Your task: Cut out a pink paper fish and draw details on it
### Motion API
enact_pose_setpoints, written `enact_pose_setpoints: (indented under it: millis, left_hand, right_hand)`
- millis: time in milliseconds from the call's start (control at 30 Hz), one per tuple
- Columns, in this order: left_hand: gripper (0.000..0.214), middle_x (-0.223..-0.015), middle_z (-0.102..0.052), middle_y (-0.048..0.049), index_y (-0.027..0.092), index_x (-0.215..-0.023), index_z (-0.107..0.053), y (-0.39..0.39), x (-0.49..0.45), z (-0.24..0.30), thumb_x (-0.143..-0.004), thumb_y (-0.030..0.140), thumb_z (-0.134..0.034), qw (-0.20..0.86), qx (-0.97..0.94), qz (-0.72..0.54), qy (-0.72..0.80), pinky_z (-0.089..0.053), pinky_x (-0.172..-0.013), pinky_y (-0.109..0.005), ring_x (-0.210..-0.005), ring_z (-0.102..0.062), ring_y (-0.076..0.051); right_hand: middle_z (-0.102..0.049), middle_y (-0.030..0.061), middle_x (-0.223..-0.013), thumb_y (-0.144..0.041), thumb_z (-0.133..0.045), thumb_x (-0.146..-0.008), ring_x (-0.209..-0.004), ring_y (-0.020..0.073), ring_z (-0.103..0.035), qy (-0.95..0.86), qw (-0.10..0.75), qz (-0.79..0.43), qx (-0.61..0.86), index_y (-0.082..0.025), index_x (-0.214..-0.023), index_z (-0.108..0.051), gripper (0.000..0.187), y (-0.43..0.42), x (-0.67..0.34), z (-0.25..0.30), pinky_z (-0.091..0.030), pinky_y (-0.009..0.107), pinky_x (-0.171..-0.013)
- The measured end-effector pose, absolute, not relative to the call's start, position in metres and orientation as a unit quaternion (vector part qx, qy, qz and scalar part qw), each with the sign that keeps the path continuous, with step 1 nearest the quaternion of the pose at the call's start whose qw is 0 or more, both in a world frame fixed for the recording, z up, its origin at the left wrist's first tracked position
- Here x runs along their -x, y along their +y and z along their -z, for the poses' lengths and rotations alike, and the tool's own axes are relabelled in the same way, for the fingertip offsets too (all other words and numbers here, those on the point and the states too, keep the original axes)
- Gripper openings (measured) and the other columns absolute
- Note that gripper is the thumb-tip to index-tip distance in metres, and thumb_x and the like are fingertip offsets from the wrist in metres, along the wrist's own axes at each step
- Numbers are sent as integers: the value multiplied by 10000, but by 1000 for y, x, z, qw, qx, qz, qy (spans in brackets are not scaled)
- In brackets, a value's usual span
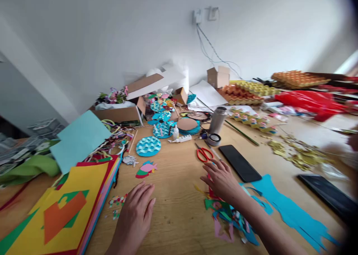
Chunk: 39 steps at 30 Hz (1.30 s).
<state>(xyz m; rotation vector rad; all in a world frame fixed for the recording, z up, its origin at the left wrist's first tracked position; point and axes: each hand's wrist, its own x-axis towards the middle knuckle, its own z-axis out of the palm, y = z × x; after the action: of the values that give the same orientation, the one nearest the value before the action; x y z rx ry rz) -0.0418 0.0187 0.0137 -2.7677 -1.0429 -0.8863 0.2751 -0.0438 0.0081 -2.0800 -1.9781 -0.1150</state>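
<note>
My left hand lies flat on the wooden table, fingers stretched out, holding nothing, beside small paper confetti. My right hand rests palm down with fingers spread over a pile of coloured paper scraps, just short of the red-handled scissors. A pink and green paper fish lies ahead of my left hand. A black phone lies to the right of the scissors.
A stack of coloured card sheets fills the near left. Blue wavy paper discs, a glue bottle, a metal flask, cardboard boxes, egg trays and cut blue paper crowd the table. Another dark device lies far right.
</note>
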Motion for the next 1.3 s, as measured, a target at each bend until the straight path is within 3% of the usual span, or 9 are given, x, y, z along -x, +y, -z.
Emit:
enact_pose_setpoints:
  millis: [133, 300, 400, 533, 667, 1000, 1300]
  left_hand:
    - [308, -1152, -649, -97, 168, -1131, -626, 32, 52, -24, -863, 206, -480, -6, 866, 172, -470, -459, -972, -416, -1114, -567, -252]
    - [311, -1154, -643, -117, 156, -1132, -632, 66, 40, -50, -850, 170, -501, -82, 862, 42, -498, -407, -982, -374, -1116, -555, -246]
    - [319, -1128, -655, -122, 159, -1134, -636, 97, 28, -55, -835, 142, -526, -100, 856, 30, -506, -382, -973, -355, -1115, -553, -251]
    - [350, -1122, -668, -117, 174, -1160, -634, 130, 15, -49, -820, 251, -602, -119, 860, 11, -497, -419, -898, -315, -1071, -586, -255]
    - [375, -1146, -659, -104, 176, -1140, -643, 142, 6, -39, -805, 345, -631, -132, 865, -4, -483, -407, -923, -299, -1095, -571, -243]
    - [393, -1167, -615, -139, 141, -1141, -622, 153, 7, -17, -778, 293, -632, -142, 876, -3, -461, -391, -958, -324, -1115, -543, -258]
    - [560, -1277, -570, -121, 134, -1222, -573, 129, 5, -15, -680, 189, -705, -179, 867, 28, -464, -366, -1009, -296, -1200, -495, -247]
  right_hand:
    - [-670, 116, -1122, -368, -546, -895, -1135, 310, -538, -704, 210, 59, 676, -184, -1120, -630, 303, -49, -252, 4, -429, 494, -931]
    - [-668, 94, -1095, -368, -533, -906, -1116, 292, -555, -724, 283, 22, 628, -227, -1132, -601, 275, -73, -212, 7, -464, 459, -901]
    - [-671, 87, -1064, -335, -523, -916, -1093, 276, -570, -718, 309, 1, 624, -237, -1109, -602, 231, -75, -198, 6, -487, 429, -887]
    - [-677, 81, -1025, -328, -517, -920, -1055, 272, -584, -718, 325, -6, 615, -246, -1073, -606, 196, -75, -193, 2, -506, 431, -859]
    - [-677, 77, -1013, -314, -529, -912, -1037, 266, -593, -717, 340, 1, 609, -252, -1076, -599, 188, -82, -197, 1, -524, 424, -836]
    - [-688, 74, -970, -321, -535, -897, -994, 265, -620, -707, 361, -11, 608, -276, -1021, -630, 163, -89, -202, -3, -546, 414, -813]
    - [-681, 97, -1017, -303, -475, -928, -994, 242, -604, -691, 314, -147, 634, -199, -1043, -654, 236, -48, -180, -23, -511, 378, -845]
